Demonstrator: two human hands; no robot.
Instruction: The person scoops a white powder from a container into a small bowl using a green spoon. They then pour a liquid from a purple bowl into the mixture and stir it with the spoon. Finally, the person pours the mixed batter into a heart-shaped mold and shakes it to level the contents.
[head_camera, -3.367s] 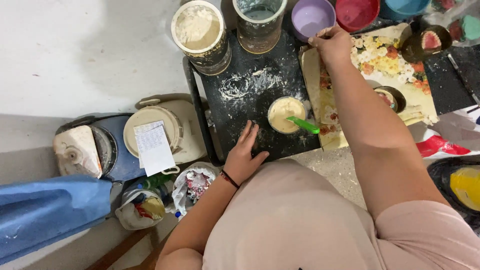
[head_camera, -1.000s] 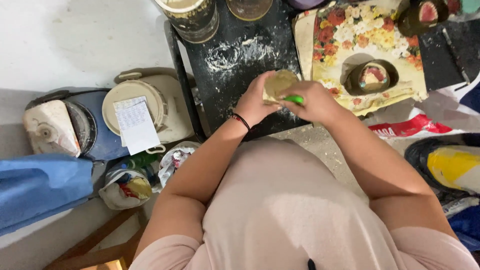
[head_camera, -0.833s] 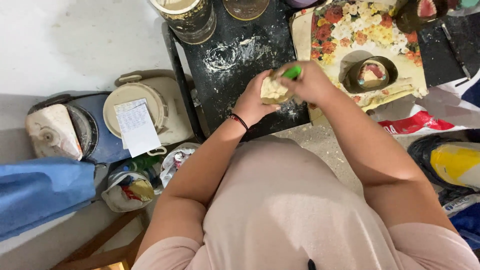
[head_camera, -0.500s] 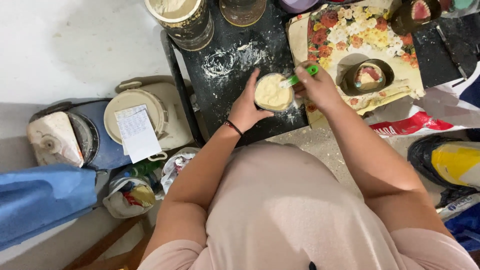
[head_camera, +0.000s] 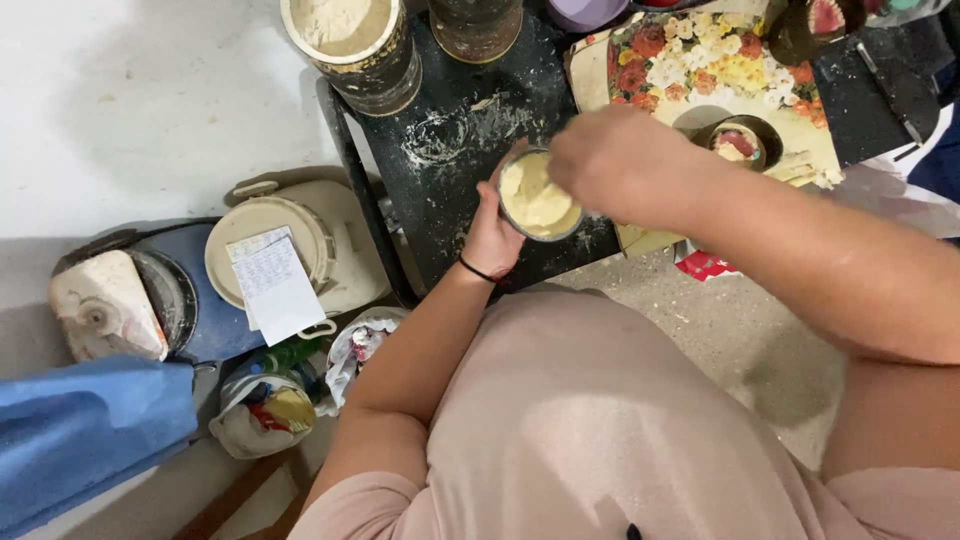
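Note:
My left hand (head_camera: 489, 236) cups a small bowl (head_camera: 537, 196) of pale creamy batter from its left side, on a black flour-dusted board (head_camera: 452, 132). A thin black band circles that wrist. My right hand (head_camera: 618, 160) hovers blurred over the bowl's right rim with its fingers closed. The green-handled spoon it held a moment ago is hidden under the hand.
A tin of flour (head_camera: 346, 32) and a glass jar (head_camera: 476, 24) stand at the board's far edge. A floral tray (head_camera: 742, 62) with a small dark bowl (head_camera: 745, 146) lies to the right. A cream lidded pot (head_camera: 268, 250) with a paper note, a blue cloth (head_camera: 88, 432) and a bag sit on the left.
The bowl was lifted in both hands, then set back on the board. My right hand with the green spoon moved from the bowl's right edge to over it.

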